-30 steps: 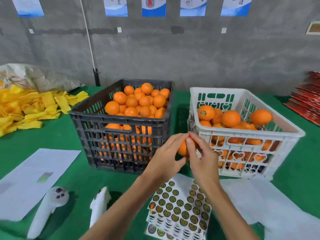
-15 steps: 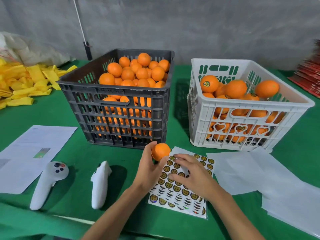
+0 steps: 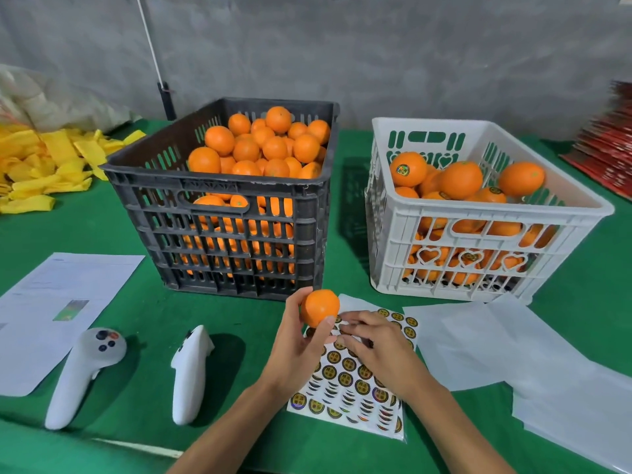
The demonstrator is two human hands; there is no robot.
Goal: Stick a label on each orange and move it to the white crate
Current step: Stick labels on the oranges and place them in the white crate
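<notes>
Head view: left hand [image 3: 294, 350] grips an orange [image 3: 319, 307] above the label sheet [image 3: 355, 381], in front of the black crate [image 3: 222, 200]; right hand [image 3: 376, 350], fingers curled, picks at the sheet's labels beside it.

Grey concrete wall [image 3: 410, 56]; green cloth-covered table [image 3: 581, 268].

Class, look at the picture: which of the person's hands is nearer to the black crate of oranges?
Left. The left hand holds an orange just in front of the black crate. The right hand is farther right, on the sticker sheet.
</notes>
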